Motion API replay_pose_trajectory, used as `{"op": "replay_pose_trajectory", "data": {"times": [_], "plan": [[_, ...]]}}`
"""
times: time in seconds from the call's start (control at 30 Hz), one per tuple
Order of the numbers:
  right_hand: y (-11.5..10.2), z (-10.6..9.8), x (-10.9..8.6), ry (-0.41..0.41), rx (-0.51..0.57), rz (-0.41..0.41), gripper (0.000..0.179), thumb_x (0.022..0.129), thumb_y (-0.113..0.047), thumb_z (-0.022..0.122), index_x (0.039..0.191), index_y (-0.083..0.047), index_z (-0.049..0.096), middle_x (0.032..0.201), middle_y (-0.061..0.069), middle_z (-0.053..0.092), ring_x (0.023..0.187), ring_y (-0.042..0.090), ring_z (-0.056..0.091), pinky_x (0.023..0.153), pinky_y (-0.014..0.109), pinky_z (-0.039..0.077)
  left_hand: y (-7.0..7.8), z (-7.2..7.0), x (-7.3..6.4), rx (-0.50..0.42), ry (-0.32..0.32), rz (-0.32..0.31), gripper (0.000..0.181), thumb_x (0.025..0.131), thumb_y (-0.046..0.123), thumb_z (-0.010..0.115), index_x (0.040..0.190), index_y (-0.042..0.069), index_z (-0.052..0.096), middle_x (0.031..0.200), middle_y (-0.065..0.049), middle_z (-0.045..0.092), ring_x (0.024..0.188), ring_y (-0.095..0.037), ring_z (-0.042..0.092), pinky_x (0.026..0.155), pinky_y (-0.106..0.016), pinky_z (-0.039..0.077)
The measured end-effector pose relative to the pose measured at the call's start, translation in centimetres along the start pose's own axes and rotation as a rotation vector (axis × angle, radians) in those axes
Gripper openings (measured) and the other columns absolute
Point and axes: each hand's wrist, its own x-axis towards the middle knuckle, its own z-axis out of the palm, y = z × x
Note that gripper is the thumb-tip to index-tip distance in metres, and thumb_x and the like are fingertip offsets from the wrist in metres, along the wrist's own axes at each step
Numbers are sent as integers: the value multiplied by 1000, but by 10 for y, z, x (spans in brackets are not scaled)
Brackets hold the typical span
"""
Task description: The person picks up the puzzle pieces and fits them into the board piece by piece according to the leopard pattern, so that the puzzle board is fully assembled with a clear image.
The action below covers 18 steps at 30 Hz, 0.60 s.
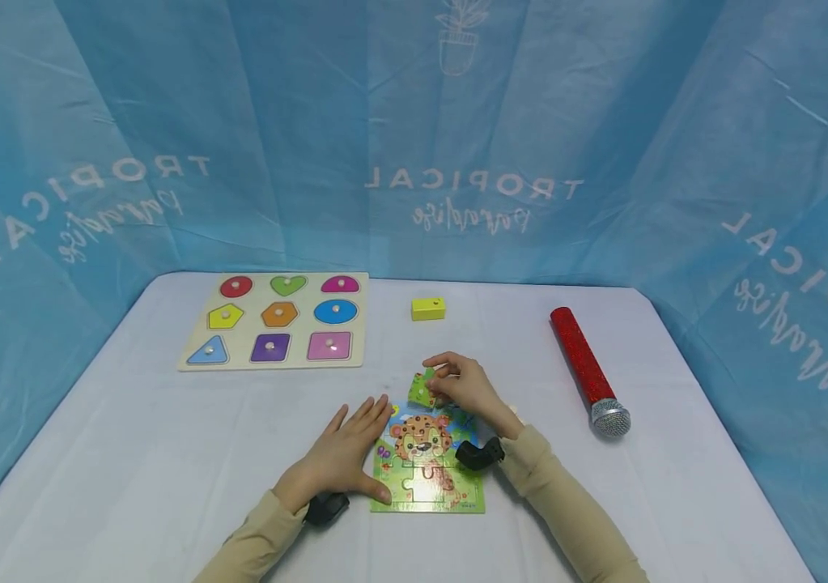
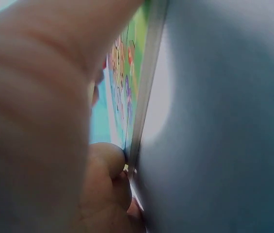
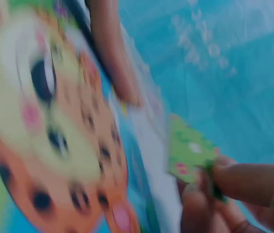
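A jigsaw puzzle [image 1: 421, 457] with a spotted cartoon animal lies on the white table near its front edge. My left hand [image 1: 344, 453] rests along the puzzle's left side, fingers spread and straight, with the thumb at the lower left corner. Just above the puzzle's top edge, my right hand [image 1: 468, 393] pinches a green puzzle piece [image 1: 421, 390] between thumb and fingers. In the right wrist view that piece [image 3: 192, 148] shows small flowers and is held apart from the animal picture. The left wrist view catches the puzzle's edge [image 2: 146, 82] close to the left hand.
A wooden shape board [image 1: 246, 328] with coloured knobbed pieces lies at the back left. A yellow block [image 1: 428, 309] sits at the back middle. On the right lies a red glittery microphone [image 1: 583, 356]. Blue printed cloth [image 1: 297, 121] hangs behind the table.
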Motion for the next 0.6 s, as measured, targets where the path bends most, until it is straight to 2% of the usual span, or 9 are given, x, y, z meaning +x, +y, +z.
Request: {"op": "replay_pose_trajectory", "data": {"times": [0.13,0.3,0.43,0.6], "plan": [[-10,11,-16,-154,-121,-30,27,92,-12,65,117,-5,62,88,12,70,62,14,65,51,28,53,0,0,0,0,-6,5,128,59,62,82,155,4,18,163,-13,15,151,-33,12,120,-60,6],[-14,28,-37,-262,-237,-68,19,88,-15,71,104,-7,66,79,4,69,59,9,58,50,22,45,0,-1,0,-7,-10,20,128,61,62,81,154,3,18,163,-14,14,151,-34,11,120,-61,6],[-12,40,-47,-276,-353,-98,17,85,-21,75,97,-11,68,76,-5,63,62,3,54,58,19,45,-1,-1,-2,-6,-3,24,127,61,61,82,154,3,19,163,-14,14,151,-34,12,119,-62,7],[-8,49,-51,-240,-513,-144,19,81,-31,79,93,-20,69,79,-11,61,65,-1,50,61,18,43,-2,-1,-1,-8,1,23,126,61,60,82,154,3,20,163,-14,15,151,-34,12,119,-62,8]]}}
